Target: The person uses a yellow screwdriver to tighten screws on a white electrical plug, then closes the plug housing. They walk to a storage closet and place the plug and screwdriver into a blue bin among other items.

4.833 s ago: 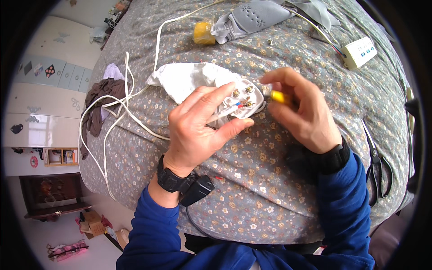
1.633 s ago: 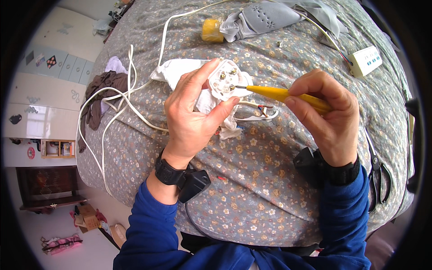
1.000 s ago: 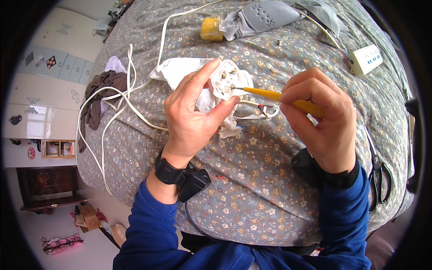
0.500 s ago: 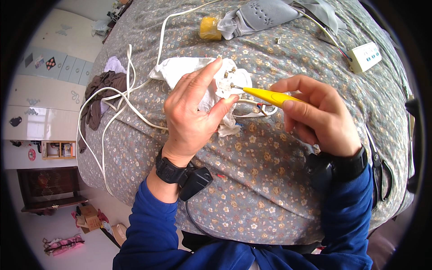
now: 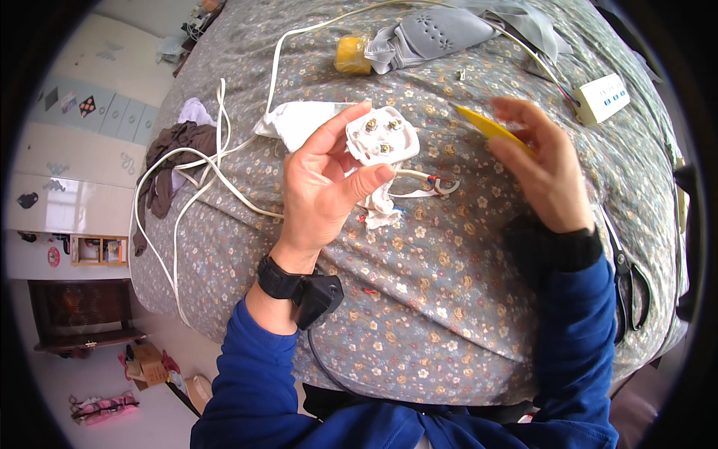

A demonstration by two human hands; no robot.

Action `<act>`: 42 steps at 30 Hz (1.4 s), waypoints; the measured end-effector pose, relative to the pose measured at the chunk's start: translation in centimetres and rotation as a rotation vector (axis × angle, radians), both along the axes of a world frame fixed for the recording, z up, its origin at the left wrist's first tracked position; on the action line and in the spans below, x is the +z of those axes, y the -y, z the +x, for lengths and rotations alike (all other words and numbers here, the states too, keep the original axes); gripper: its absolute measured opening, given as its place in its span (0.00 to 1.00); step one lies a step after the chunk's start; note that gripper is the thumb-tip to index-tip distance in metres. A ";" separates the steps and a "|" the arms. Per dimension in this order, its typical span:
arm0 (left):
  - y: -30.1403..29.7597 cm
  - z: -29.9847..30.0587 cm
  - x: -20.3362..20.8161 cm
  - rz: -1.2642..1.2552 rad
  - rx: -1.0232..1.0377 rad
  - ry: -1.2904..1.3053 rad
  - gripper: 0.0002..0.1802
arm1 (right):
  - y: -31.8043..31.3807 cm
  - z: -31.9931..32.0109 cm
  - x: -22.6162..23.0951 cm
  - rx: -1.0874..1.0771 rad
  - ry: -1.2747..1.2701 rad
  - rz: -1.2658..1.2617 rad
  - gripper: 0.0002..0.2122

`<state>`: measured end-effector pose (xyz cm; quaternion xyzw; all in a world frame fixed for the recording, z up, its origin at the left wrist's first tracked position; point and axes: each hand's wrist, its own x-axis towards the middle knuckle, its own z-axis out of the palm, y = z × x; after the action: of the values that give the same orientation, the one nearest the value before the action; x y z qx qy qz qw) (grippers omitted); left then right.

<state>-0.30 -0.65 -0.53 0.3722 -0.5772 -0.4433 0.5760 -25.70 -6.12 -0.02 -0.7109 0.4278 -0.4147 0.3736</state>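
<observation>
My left hand (image 5: 318, 183) grips an opened white electric plug (image 5: 385, 138) by its edges, thumb below and fingers above. Three brass screw terminals face up inside its shell. In my right hand (image 5: 550, 161), to the right and apart from the plug, is a small yellow-handled screwdriver (image 5: 490, 129) pointing up and left. Just beneath the plug lies the stripped end of a white cable (image 5: 415, 176), with red and blue wires showing by a white loop. A white cloth (image 5: 303, 123) lies behind my left hand, and a crumpled white scrap (image 5: 383, 213) below the plug.
A flowered bedspread (image 5: 449, 299) covers the work surface. White cord (image 5: 176, 224) loops across the left side. A grey fabric item (image 5: 426, 34) with a yellow end lies at the back, a white socket box (image 5: 604, 99) at back right, black-handled scissors (image 5: 632, 284) right of my forearm.
The screwdriver tip has come away from the plug as my right hand moved right. My left hand has tilted the plug, so all its terminals now show.
</observation>
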 end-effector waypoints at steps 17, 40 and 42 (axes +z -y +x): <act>-1.7 -1.9 0.5 -0.261 0.015 0.257 0.36 | -2.6 2.1 0.5 0.276 0.029 -0.320 0.29; -1.7 -0.9 2.2 -0.376 -0.075 0.722 0.20 | -2.3 1.1 0.6 0.412 -0.072 0.035 0.30; -1.8 -0.8 2.1 -0.341 -0.095 0.695 0.21 | -2.3 1.1 0.5 0.421 -0.045 0.043 0.30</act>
<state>-1.12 1.18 1.55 0.3720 -0.8199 -0.2148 0.3786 -24.56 -3.84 0.47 -0.7856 0.2866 -0.3023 0.4575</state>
